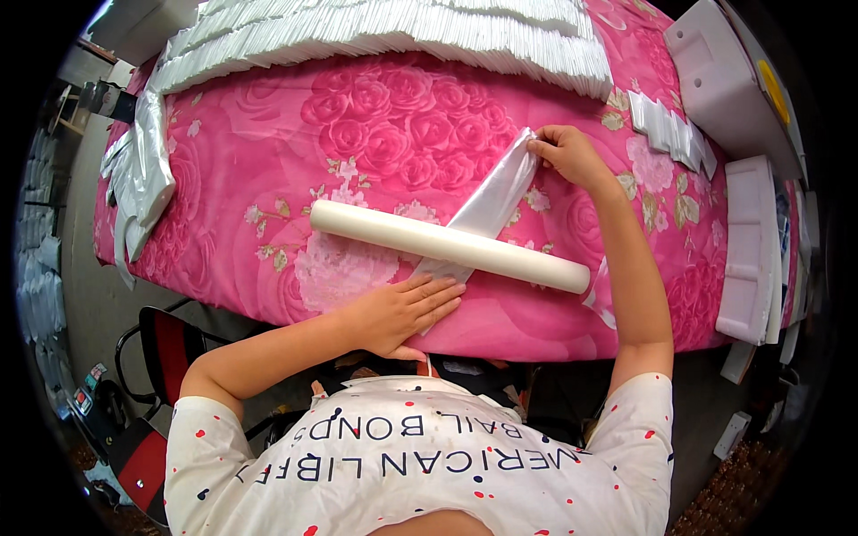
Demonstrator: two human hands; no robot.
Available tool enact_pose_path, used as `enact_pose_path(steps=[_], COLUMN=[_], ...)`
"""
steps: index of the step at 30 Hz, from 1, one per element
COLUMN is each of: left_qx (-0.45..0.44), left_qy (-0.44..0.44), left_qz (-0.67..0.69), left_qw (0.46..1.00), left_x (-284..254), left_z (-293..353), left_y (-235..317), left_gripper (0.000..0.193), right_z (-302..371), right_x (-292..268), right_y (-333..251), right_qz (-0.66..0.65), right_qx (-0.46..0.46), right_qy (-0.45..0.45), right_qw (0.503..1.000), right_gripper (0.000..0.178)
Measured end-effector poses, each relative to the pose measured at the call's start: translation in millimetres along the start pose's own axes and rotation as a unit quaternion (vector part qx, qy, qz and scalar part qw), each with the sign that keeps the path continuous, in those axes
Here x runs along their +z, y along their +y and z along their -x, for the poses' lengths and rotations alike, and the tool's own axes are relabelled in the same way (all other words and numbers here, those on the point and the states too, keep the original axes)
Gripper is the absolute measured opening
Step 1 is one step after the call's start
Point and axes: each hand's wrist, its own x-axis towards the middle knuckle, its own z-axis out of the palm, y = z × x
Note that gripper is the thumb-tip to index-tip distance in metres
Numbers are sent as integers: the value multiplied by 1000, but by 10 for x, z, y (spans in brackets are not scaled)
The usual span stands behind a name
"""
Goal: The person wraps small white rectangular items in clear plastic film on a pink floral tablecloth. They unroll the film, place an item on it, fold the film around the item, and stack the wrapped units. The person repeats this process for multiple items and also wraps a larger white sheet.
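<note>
A strip of shiny whitish plastic film (494, 198) lies slantwise on the pink flowered tablecloth (241, 161). Across its middle rests a long smooth white tube (456, 246), its left end farther from me than its right. My left hand (413, 311) lies flat at the near end of the film, fingers stretched, just below the tube and apart from it. At the far end, the thumb and fingers of my right hand (567, 154) pinch the film's gathered tip. The part of the film under the tube is hidden.
Long rows of thin white packets (384, 40) stand along the far side, with a smaller stack (668, 132) at far right. White foam boxes (724, 89) edge the right side. Plastic bags (147, 183) hang over the left edge. A black-and-red chair (170, 353) stands at near left.
</note>
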Motion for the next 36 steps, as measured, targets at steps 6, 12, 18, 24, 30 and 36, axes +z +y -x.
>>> enact_pose_path(steps=[6,12,18,24,30,36], left_qx=[-55,-127,-130,-33,-54,-128], left_qy=[6,47,55,56,6,28], left_qz=[-30,-31,-33,86,-57,-163], left_qw=[998,990,989,994,997,978], left_x=[175,354,393,184,250,459], left_z=[20,-81,-83,-25,-36,-97], left_y=[200,515,571,329,324,581], left_gripper=[85,83,83,81,71,54], right_z=[477,1432,1400,1484,1771,1545], right_x=[374,1273,834,173,674,946], right_y=[-422,-555,-176,250,-273,-366], right_qz=[73,268,342,344,225,273], right_qx=[-70,-244,-175,-92,-195,-234], right_qy=[305,158,252,346,164,144], right_qw=[947,918,888,868,940,922], right_gripper=[27,42,43,40,45,45])
